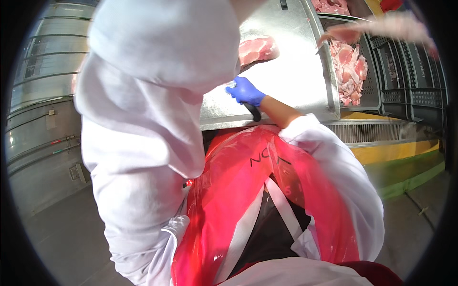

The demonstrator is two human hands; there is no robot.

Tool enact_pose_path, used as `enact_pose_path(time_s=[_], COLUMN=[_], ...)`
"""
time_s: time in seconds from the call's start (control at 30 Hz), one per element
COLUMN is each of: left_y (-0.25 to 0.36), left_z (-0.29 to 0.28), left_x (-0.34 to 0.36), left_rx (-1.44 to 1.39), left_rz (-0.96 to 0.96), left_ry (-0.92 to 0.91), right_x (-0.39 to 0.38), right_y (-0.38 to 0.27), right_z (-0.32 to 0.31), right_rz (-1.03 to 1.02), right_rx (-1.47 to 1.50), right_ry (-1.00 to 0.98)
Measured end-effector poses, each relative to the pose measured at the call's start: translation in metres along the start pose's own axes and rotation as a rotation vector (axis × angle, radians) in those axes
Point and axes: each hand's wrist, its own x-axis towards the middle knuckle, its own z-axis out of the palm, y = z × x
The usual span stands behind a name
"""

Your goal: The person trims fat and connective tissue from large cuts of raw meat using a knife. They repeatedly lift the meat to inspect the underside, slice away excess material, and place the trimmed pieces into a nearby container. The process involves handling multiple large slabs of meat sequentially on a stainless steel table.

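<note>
My right hand (pixel 245 92), in a blue glove, is closed around a knife with a black handle (pixel 252 112). The handle's end sticks out toward me; the blade cannot be made out against the bright metal. This hand is low over a shiny metal work table (pixel 305 88), near its front edge. Just beyond it lies a pink cut of raw meat (pixel 260 49), its left end covered by my raised left arm (pixel 152 95) in a white sleeve. Bare skin of that arm shows at the top edge, but my left hand is out of the picture.
Right of the table, a dark crate (pixel 372 71) holds many meat trimmings (pixel 349 76). A blurred pale shape (pixel 396 28), perhaps another person's arm, crosses above it. More meat (pixel 331 6) lies farther back. A grey panelled wall (pixel 43 157) stands at the left.
</note>
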Motion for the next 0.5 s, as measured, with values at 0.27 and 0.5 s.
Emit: enact_pose_path(time_s=[0.27,0.5], left_y=[-0.243,-0.339], left_z=[-0.036,0.023], left_x=[-0.184,-0.355], left_rx=[0.511,0.466], left_rz=[-0.695,-0.751], left_ry=[-0.2,0.041], right_x=[-0.019,0.019], right_y=[0.004,-0.013], right_z=[-0.176,-0.208], right_rz=[0.09,0.252], right_rx=[-0.087,-0.509], right_ry=[0.432,0.328])
